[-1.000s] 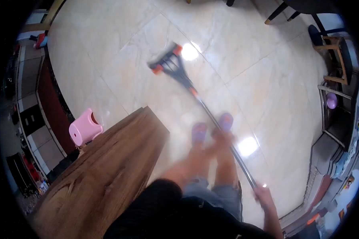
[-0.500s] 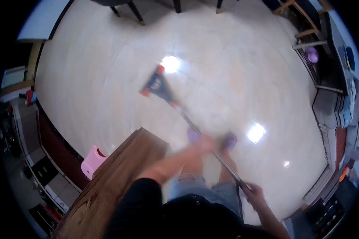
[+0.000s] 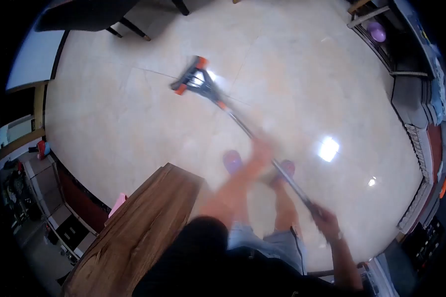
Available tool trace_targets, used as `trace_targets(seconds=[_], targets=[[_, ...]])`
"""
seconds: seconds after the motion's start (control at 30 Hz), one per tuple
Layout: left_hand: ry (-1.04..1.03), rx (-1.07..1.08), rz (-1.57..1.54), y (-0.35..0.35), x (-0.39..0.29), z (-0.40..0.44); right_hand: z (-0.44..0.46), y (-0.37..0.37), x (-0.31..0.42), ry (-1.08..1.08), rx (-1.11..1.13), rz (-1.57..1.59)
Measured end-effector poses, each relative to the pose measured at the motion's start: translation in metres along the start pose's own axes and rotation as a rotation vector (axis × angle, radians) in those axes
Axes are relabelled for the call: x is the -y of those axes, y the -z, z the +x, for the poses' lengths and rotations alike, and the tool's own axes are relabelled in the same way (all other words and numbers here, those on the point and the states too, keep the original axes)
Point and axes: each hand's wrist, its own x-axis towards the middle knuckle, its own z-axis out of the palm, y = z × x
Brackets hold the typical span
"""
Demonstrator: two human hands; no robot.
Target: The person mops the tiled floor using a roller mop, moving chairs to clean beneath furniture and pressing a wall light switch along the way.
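A mop (image 3: 198,81) with a dark and orange head rests on the pale tiled floor (image 3: 148,116), its metal pole slanting down to the right. My left hand (image 3: 262,150), blurred by motion, is closed round the middle of the pole. Nearer the pole's lower-right end, my right hand (image 3: 326,222) grips it too. Both my feet, in purple slippers (image 3: 232,161), stand on the floor below the pole.
A wooden table (image 3: 148,222) juts in at the lower left, partly hiding a pink stool (image 3: 118,204). A dark chair (image 3: 89,15) stands at the upper left. A shelf with a purple ball-like object (image 3: 376,31) lines the right.
The view has turned, bringing the dark chair in at the upper left. The mop head has shifted over the floor. Both hands stay on the pole, and the table covers more of the pink stool.
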Motion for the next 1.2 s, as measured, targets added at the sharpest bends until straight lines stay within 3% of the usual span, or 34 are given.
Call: trace_targets(seconds=[0.03, 0.07, 0.13, 0.23, 0.27, 0.3, 0.33, 0.37, 0.4, 0.43, 0.47, 0.5, 0.57, 0.6, 0.63, 0.67, 0.7, 0.8, 0.87, 0.9, 0.93, 1.0, 1.03, 1.07, 1.13, 1.17, 1.2], targets=[[0.070, 0.075, -0.333, 0.017, -0.079, -0.026, -0.050, 0.016, -0.049, -0.222, -0.038, 0.036], [0.164, 0.127, -0.660, 0.041, -0.160, -0.053, -0.106, 0.030, -0.099, -0.181, -0.062, 0.371], [-0.489, 0.418, -0.574, 0.047, -0.256, -0.118, -0.206, 0.060, -0.174, -0.439, -0.130, 0.091], [-0.643, 1.086, -0.512, 0.124, -0.347, -0.112, -0.303, 0.086, -0.160, -0.241, -0.286, -0.056], [-0.650, 1.103, -0.501, 0.118, -0.354, -0.109, -0.306, 0.098, -0.179, -0.328, -0.291, -0.100], [-0.617, 1.027, -0.430, 0.106, -0.359, -0.107, -0.306, 0.109, -0.197, -0.414, -0.288, -0.139], [-0.582, 0.949, -0.356, 0.099, -0.355, -0.105, -0.277, 0.109, -0.178, -0.282, -0.319, 0.017], [-0.539, 0.855, -0.378, 0.090, -0.343, -0.096, -0.256, 0.122, -0.246, -0.154, -0.310, 0.220], [-0.499, 0.765, -0.402, 0.083, -0.327, -0.085, -0.222, 0.113, -0.218, -0.162, -0.403, 0.186], [-0.330, 0.607, -0.722, 0.053, -0.295, -0.077, -0.185, 0.113, -0.185, -0.059, -0.268, 0.263], [-0.343, 0.538, -0.465, 0.024, -0.255, -0.062, -0.150, 0.116, -0.191, -0.083, -0.130, 0.116], [-0.292, 0.386, -0.258, 0.038, -0.205, -0.043, -0.109, 0.098, -0.142, -0.107, -0.068, 0.276], [-0.114, 0.145, 0.157, 0.075, -0.103, -0.003, -0.035, 0.075, -0.052, -0.033, 0.441, 0.485], [0.096, 0.279, 0.259, 0.132, -0.077, 0.019, -0.005, 0.061, -0.010, 0.135, 0.586, 0.408], [0.183, 0.184, 0.274, 0.170, -0.059, 0.029, 0.025, 0.043, 0.024, 0.308, 0.543, 0.269], [0.253, 0.035, 0.120, 0.185, -0.046, 0.038, 0.060, 0.017, 0.037, 0.315, 0.442, 0.421], [0.109, -0.104, 0.108, 0.173, -0.016, 0.058, 0.082, 0.013, 0.065, 0.234, 0.426, 0.557], [0.023, -0.125, 0.025, 0.169, -0.030, 0.103, 0.106, 0.035, 0.070, 0.170, 0.300, 0.624], [-0.137, -0.119, -0.037, 0.086, -0.056, 0.108, 0.114, 0.059, -0.014, 0.202, 0.274, 0.803], [-0.023, -0.009, 0.072, 0.066, -0.108, 0.093, 0.093, 0.079, -0.046, 0.271, 0.237, 0.653], [-0.101, -0.227, 0.132, 0.034, -0.159, 0.067, 0.063, 0.092, -0.085, 0.212, 0.203, 0.614], [-0.334, 0.121, -0.179, -0.020, -0.248, -0.018, -0.008, 0.089, -0.209, 0.068, 0.111, 0.741], [-0.448, 0.342, -0.364, -0.028, -0.292, -0.064, -0.066, 0.087, -0.250, -0.149, 0.061, 0.826], [-0.548, 0.565, -0.521, -0.024, -0.332, -0.108, -0.123, 0.094, -0.284, -0.264, 0.125, 0.668], [-0.696, 0.918, -0.625, 0.008, -0.410, -0.157, -0.220, 0.110, -0.309, -0.435, 0.091, 0.533], [-0.795, 1.230, -0.515, 0.052, -0.443, -0.135, -0.255, 0.119, -0.313, -0.474, 0.060, 0.491], [-0.834, 1.233, -0.624, 0.051, -0.461, -0.141, -0.278, 0.126, -0.318, -0.489, 0.024, 0.470]])
